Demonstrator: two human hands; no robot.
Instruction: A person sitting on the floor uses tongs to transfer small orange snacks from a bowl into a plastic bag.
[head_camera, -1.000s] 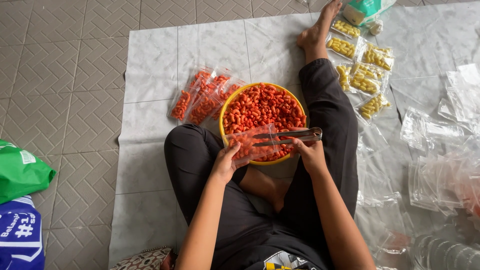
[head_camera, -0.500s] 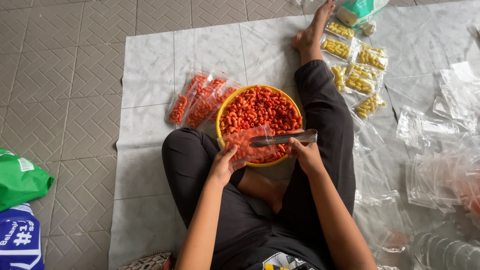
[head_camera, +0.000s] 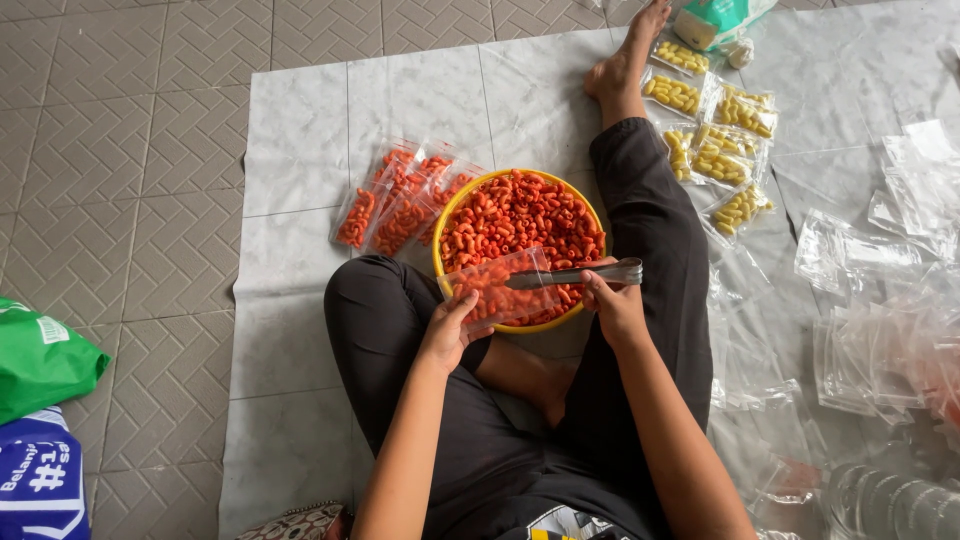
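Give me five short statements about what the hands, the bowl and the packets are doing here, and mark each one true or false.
1. The left hand holds a small clear bag with orange snacks inside. True.
2. The right hand holds a pair of scissors. False: it holds metal tongs, whose tips reach into the bag.
3. The yellow bowl is empty. False: it is full of orange snacks.
4. Filled packets of orange snacks lie on the mat to the left of the bowl. True.
5. The packets of yellow snacks lie on the person's lap. False: they lie on the mat beyond the outstretched leg, near the foot.
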